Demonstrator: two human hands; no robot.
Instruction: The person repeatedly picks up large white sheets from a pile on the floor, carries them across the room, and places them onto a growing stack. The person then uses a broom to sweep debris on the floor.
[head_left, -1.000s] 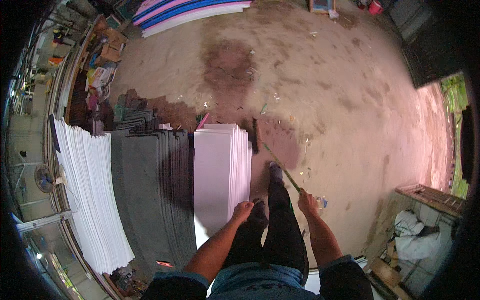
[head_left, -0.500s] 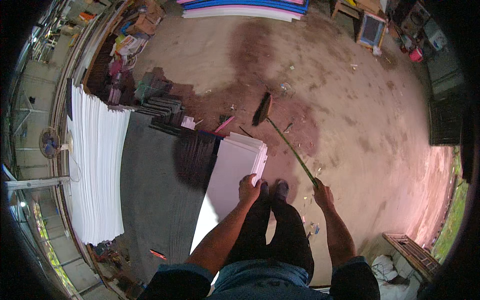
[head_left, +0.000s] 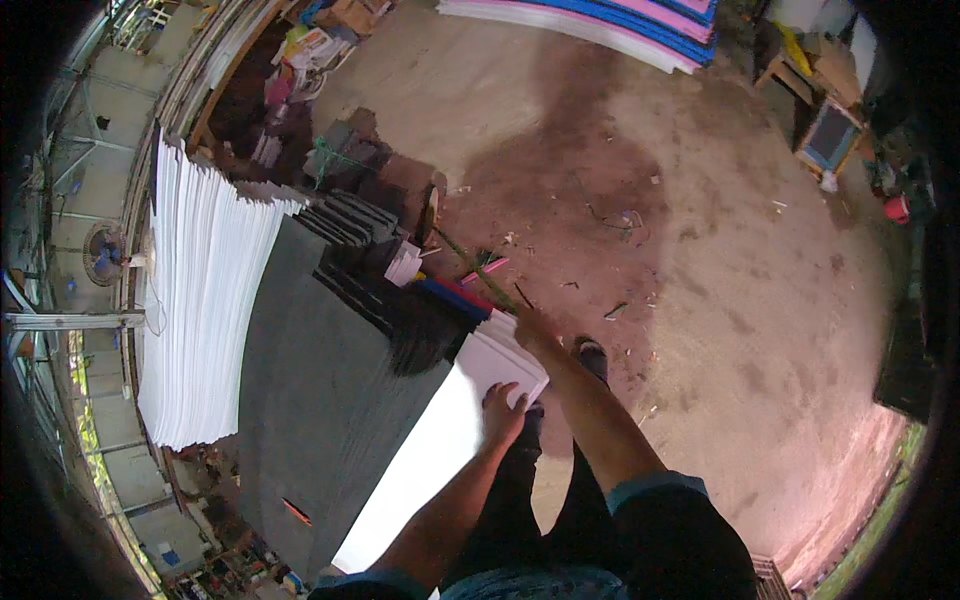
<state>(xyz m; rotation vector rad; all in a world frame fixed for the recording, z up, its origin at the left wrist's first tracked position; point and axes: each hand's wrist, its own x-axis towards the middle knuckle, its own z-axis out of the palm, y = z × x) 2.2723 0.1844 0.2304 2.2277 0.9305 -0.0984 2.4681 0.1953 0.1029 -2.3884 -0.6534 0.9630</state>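
Dirt floor [head_left: 720, 300], white sheet stack [head_left: 440, 440] long axis upper-right, left hand [head_left: 503, 410] flat on it, right hand [head_left: 535, 330] gripping corner.

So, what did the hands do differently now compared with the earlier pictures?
The right hand, with its thin broom stick, swung from the open floor on the right across to the far corner of the white sheet stack. The left hand moved little, resting on that stack's near edge. The grey sheets stayed put.

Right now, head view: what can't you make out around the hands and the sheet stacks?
- Right hand: its grip on the thin stick is too small to read.
- Left hand: palm side hidden, pressed on the white sheet stack.
- Grey sheet stack: lower end is lost in the dark fisheye rim.
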